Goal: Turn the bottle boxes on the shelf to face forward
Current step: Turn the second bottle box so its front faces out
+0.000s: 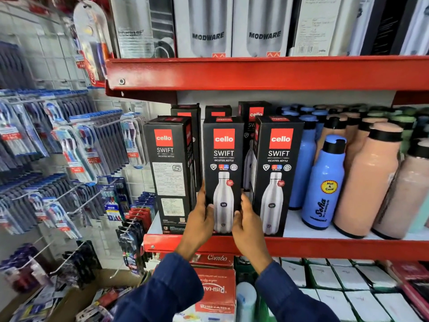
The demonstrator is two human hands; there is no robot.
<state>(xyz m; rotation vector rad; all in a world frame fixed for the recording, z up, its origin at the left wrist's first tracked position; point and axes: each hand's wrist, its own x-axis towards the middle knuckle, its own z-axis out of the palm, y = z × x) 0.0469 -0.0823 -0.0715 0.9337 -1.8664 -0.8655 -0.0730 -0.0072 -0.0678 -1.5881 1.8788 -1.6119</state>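
A: Two hands on one box? Where's it sit?
B: Yep. Left hand (201, 218) + right hand (246, 220) grip middle box (223, 159), front edge of red shelf (325, 247), facing fwd. Left box (170, 168) shows label side; right box (277, 163) faces fwd.

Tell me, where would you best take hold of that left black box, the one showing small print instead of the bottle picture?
Probably by its two narrow sides, low down, coming from the front, as both hands now hold the middle box. The left box is tall and slim, upright at the shelf edge, with a small gap on its right for fingers.
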